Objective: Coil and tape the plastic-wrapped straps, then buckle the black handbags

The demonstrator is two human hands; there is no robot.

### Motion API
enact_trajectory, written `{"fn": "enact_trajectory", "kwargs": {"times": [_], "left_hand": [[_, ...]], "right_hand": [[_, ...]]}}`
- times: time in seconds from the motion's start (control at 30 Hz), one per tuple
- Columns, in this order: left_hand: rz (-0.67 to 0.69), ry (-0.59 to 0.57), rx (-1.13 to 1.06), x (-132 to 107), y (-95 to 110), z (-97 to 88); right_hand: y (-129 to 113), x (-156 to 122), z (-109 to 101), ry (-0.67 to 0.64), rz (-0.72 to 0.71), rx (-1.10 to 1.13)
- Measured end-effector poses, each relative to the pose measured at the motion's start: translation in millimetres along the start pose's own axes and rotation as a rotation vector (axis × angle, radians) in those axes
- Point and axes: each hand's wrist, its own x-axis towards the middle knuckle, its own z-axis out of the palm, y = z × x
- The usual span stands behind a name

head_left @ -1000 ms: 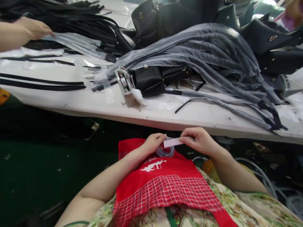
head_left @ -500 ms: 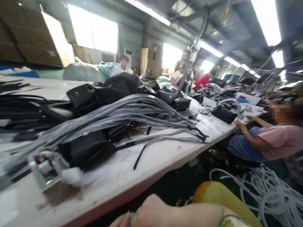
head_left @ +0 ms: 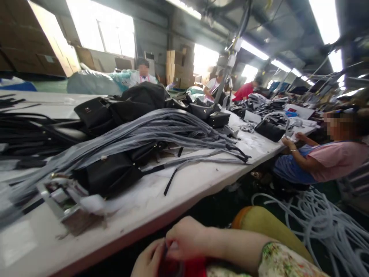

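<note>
At the bottom of the view my right hand (head_left: 187,236) is closed, its fingers curled in toward my left hand (head_left: 148,258). The left hand is closed too and partly cut off by the lower edge. Between the two, close against the fingers, shows a dark narrow piece (head_left: 165,252); most of it is hidden, so its kind cannot be made out. Both hands are in front of the table's edge, below the white tabletop (head_left: 198,184). A red patch (head_left: 194,266) lies under the right wrist.
Black bags (head_left: 109,173) and a bundle of plastic-wrapped straps (head_left: 144,129) lie along the table. A small metal box of tools (head_left: 77,215) stands near the front edge. At right sits a co-worker (head_left: 328,157), with coiled pale tubing (head_left: 325,227) on the floor.
The view has tilted down slightly, so both hands show higher and more fully. The hands stay closed and close together, and the red patch has come into view. The table items look unmoved.
</note>
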Motion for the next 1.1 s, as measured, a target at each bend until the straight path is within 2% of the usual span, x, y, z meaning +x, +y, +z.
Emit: {"fn": "enact_trajectory", "kwargs": {"times": [0.03, 0.17, 0.23, 0.33, 0.43, 0.53, 0.57, 0.7, 0.77, 0.87, 1.0, 1.1], "left_hand": [[-0.021, -0.008, -0.021, -5.1, 2.0, 1.7], [0.063, -0.014, 0.007, -22.1, 14.1, 4.1], [0.116, -0.037, 0.017, -26.9, 18.8, 5.0], [0.18, -0.004, 0.135, -34.9, 23.5, 9.0], [0.245, 0.019, 0.209, -42.9, 26.3, 12.9], [0.322, -0.019, 0.21, -48.2, 29.3, 13.3], [0.349, -0.031, 0.217, -49.4, 30.5, 13.0], [0.434, -0.052, 0.211, -53.5, 35.1, 13.3], [0.453, -0.035, 0.201, -55.6, 35.7, 14.9], [0.441, 0.039, 0.214, -56.9, 33.1, 17.1], [0.295, 0.204, 0.197, -48.7, 23.5, 17.9], [0.177, 0.162, 0.12, -37.0, 16.9, 17.5]], "right_hand": [[-1.5, -4.6, -3.8, 0.007, 0.0, 0.071], [6.1, -10.6, -14.8, -0.044, 0.023, 0.47], [11.3, -7.0, -11.5, -0.016, 0.053, 0.628], [10.9, -3.4, 1.0, 0.017, 0.122, 0.831], [10.5, -1.8, 13.6, 0.034, 0.233, 0.927], [17.8, -0.1, 20.5, 0.155, 0.29, 0.877], [20.6, 0.0, 21.4, 0.15, 0.283, 0.868], [23.6, -2.6, 22.6, -0.11, 0.22, 1.047], [19.8, -4.0, 23.7, -0.132, 0.248, 1.207], [12.5, -5.2, 26.6, -0.019, 0.334, 1.343], [10.5, -5.1, 31.8, 0.15, 0.29, 1.212], [15.8, -2.7, 32.3, 0.143, 0.258, 1.115]]}}
